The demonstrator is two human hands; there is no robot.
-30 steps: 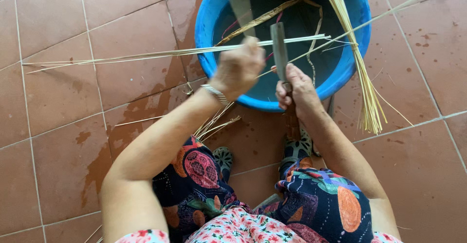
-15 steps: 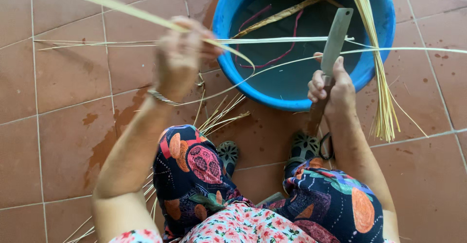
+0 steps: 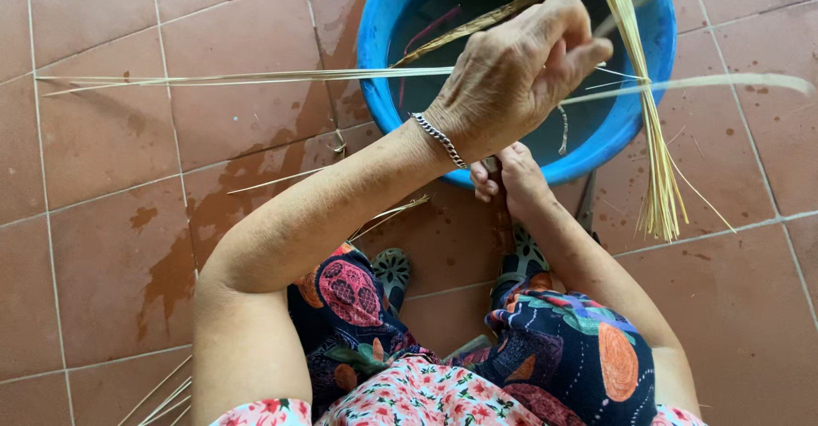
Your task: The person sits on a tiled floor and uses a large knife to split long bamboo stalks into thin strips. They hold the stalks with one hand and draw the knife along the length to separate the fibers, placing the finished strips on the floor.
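Step in hand, as I read it: drawing a long pale split-reed strip (image 3: 256, 77) across the round blue plastic tub (image 3: 379, 60). To do it well I'd say keep the strip taut and level, keep the pinch light but steady, and keep the other hand low and fixed so the two don't foul each other.

Left hand (image 3: 511, 77): raised over the tub, crossed over to the right, silver chain bracelet (image 3: 439, 139) on the wrist. Fingers curled in, thumb and fingertips closed in a pinch on the strip. Strip runs out left over the floor and continues right past the tub rim, slightly blurred there.

Right hand (image 3: 507, 175): lower, just under the left wrist, at the near rim of the tub. Fingers curled shut around something, but the left arm covers most of it. Cannot tell what it grips.

Around:
- tub holds dark water with a few soaking strips, one brownish, one reddish
- bundle of pale straw-coloured stalks (image 3: 652, 136) hangs over the tub's right rim, ends fanning onto the floor
- reddish-brown tiled floor (image 3: 102, 221), wet patches beside the tub, loose slivers near the knees
- dark patterned trousers (image 3: 579, 358), grey perforated clogs (image 3: 392, 268) just short of the tub
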